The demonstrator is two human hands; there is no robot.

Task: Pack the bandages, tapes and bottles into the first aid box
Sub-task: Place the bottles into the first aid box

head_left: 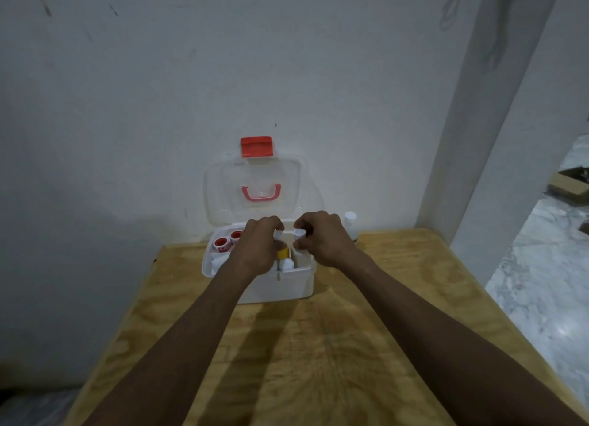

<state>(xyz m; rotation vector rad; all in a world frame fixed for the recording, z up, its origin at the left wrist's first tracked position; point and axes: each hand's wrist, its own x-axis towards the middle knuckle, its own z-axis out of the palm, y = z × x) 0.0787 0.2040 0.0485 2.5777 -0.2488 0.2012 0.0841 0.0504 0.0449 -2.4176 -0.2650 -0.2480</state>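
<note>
I see a white plastic first aid box [280, 287] at centre frame, standing on a pale plywood table [398, 314] with a swirling grain. Its clear rounded lid [223, 186] stands upright against the matte white wall [127, 106], with a red latch [257, 146] on top and a red handle [261, 193] showing through.

My left hand [258, 250] hovers over the middle of the open box, fingers curled in — a small white item peeks at the fingertips, but I cannot tell whether it is gripped. My right hand [325, 239] pinches a small white-capped bottle [299, 234] between thumb and fingers above the box's right part.

Inside, two red-and-white tape rolls [222, 243] sit at the left, a yellow-labelled bottle [283, 252] and a white bottle [286, 264] in the centre; the rest is hidden under my hands. Another white bottle [350, 224] stands on the table just right of the box, partly behind my right hand and blurred.
</note>
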